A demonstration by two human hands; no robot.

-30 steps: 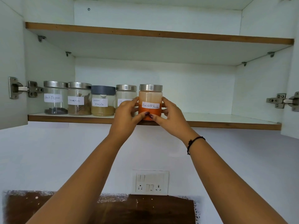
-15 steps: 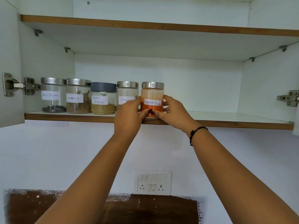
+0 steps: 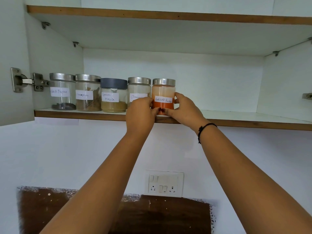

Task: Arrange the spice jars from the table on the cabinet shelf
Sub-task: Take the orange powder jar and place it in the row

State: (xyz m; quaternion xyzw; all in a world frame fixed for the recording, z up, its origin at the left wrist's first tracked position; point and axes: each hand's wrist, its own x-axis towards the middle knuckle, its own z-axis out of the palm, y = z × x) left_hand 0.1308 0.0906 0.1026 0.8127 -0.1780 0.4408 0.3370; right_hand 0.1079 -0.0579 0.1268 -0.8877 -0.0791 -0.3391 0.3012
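Both hands, left hand [image 3: 140, 112] and right hand [image 3: 183, 110], grasp the red chilli jar [image 3: 163, 92] standing on the shelf [image 3: 236, 118] beside the cinnamon jar [image 3: 138, 89]. The person should let go gently, label facing front.

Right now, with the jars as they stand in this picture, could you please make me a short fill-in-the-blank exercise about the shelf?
1. The left hand and the right hand both hold the jar labelled ____.
2. The shelf carries ____ jars in one row.
3. Only the Garam Masala jar has a ____ lid; the others are steel.
4. The Black Pepper jar stands at the row's ____ end.
Missing words: Red Chilli Powder; five; grey; left.
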